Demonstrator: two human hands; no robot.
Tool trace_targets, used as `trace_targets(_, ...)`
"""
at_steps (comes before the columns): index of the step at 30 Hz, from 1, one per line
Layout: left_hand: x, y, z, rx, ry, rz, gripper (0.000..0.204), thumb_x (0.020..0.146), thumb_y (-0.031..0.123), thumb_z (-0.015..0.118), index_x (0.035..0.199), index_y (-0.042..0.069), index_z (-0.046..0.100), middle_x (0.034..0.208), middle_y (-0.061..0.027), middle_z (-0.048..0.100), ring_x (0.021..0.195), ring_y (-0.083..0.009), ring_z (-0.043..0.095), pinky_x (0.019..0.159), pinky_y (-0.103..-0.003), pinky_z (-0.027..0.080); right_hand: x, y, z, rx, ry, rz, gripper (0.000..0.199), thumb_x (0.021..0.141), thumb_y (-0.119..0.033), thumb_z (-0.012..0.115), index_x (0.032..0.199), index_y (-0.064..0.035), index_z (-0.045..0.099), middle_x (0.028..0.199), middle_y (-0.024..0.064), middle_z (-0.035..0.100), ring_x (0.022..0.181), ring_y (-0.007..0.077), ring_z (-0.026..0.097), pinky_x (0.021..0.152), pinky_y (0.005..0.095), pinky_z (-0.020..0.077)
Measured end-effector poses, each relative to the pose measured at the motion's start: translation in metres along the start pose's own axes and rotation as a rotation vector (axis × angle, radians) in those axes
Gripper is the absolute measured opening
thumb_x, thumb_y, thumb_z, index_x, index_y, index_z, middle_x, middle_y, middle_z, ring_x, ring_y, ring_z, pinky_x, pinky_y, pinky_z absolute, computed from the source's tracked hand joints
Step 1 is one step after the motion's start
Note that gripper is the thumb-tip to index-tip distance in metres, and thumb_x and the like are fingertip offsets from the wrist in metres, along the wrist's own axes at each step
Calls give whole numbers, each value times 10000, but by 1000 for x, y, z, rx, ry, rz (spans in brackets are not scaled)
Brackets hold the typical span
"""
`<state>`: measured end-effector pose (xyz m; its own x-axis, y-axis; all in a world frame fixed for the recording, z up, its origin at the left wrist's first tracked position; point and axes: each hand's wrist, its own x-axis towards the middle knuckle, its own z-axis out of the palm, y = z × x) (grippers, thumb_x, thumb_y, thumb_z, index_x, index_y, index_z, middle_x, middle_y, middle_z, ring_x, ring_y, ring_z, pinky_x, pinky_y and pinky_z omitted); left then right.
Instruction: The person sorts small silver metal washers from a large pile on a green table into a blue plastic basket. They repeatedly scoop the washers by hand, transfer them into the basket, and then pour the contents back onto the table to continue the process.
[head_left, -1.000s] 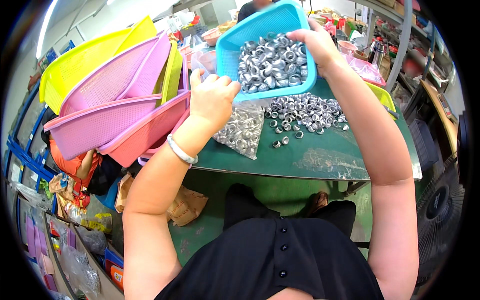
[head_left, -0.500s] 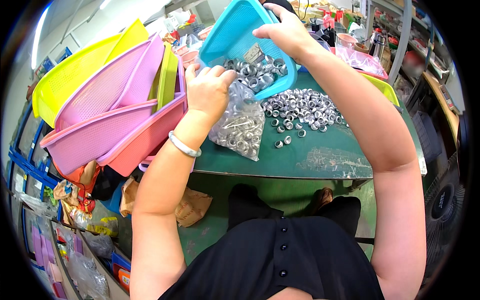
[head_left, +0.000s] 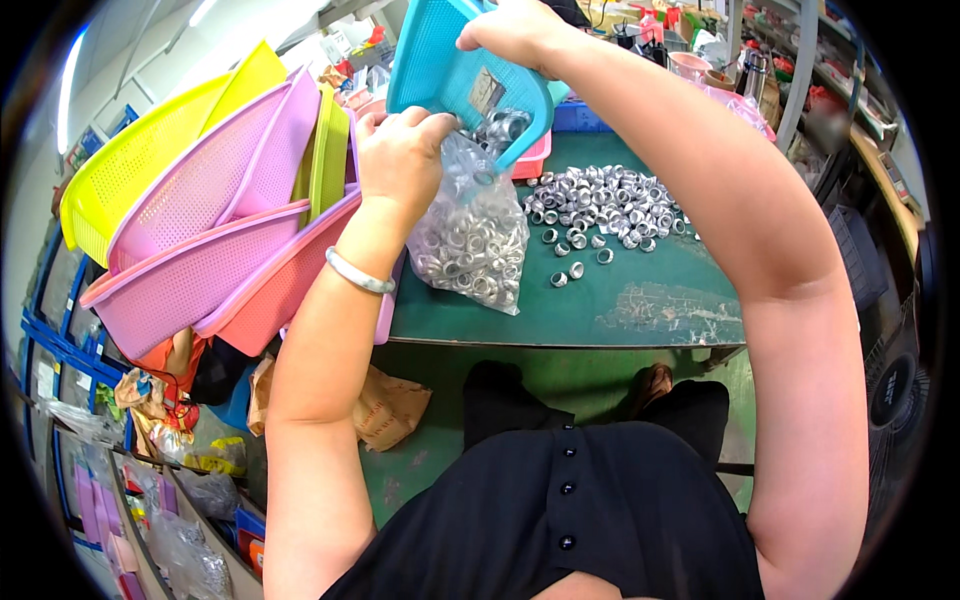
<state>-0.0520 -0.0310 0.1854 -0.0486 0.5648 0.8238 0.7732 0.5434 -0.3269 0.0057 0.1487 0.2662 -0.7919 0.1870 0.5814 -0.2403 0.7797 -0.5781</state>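
Gripping the turquoise plastic basket (head_left: 440, 75) by its rim at twelve o'clock, the right hand (head_left: 515, 38) holds it tipped, low lip at the mouth of the clear plastic bag (head_left: 430, 225) on the green table (head_left: 540, 322). The left hand (head_left: 405, 160) is closed around the bag's top edge. Too steep a tilt, or a sagging mouth, could spill the basket's silver rings (head_left: 508, 126) toward the loose heap (head_left: 615, 200) at two o'clock from the bag.

We see a workshop: metal rings (head_left: 610, 205) heaped on a green worktable (head_left: 540, 318) at twelve o'clock, plastic baskets (head_left: 195, 240) stacked at ten, loaded shelving (head_left: 797, 90) at two.
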Motion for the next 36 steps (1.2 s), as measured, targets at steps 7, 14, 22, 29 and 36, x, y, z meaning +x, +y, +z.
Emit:
trace_targets(7, 0, -3, 0, -38, -39, -55, 161, 742, 104, 531, 785, 206, 649, 699, 16, 572, 704, -190, 578, 725, -354, 384, 11, -16, 0, -112, 8, -163, 627, 650, -216, 552, 1222, 13, 439, 1176, 246, 496, 1085, 351, 492, 930, 337, 387)
trace_targets(14, 6, -2, 0, -43, -32, -70, 167, 752, 102, 527, 787, 199, 658, 719, 11, 590, 709, -199, 576, 711, -359, 390, 7, -39, -3, -359, 29, -223, 518, 629, -175, 485, 1116, -1, 503, 1092, 230, 549, 1027, 352, 524, 870, 367, 409)
trace_targets(22, -15, -14, -15, -39, -84, -115, 170, 743, 82, 534, 795, 187, 656, 737, 5, 601, 735, -206, 579, 738, -356, 386, -13, -79, -24, -487, -35, -200, 571, 599, -226, 516, 1146, -63, 488, 1032, 212, 578, 920, 319, 574, 772, 398, 449)
trace_targets(29, 2, -1, -7, -168, -30, -162, 135, 751, 88, 550, 799, 158, 654, 755, -15, 611, 759, -221, 584, 724, -364, 409, 2, -36, -63, -247, 248, -378, 693, 621, -196, 563, 1267, -12, 393, 1109, 268, 528, 1002, 339, 534, 893, 325, 406)
trace_targets(36, -1, 23, -9, -325, 63, -284, 80, 750, 99, 593, 792, 103, 661, 780, -99, 627, 723, -271, 602, 663, -349, 472, -83, -18, -120, 180, 400, -254, 573, 652, -65, 565, 1210, 1, 453, 1087, 172, 548, 991, 233, 528, 877, 294, 404)
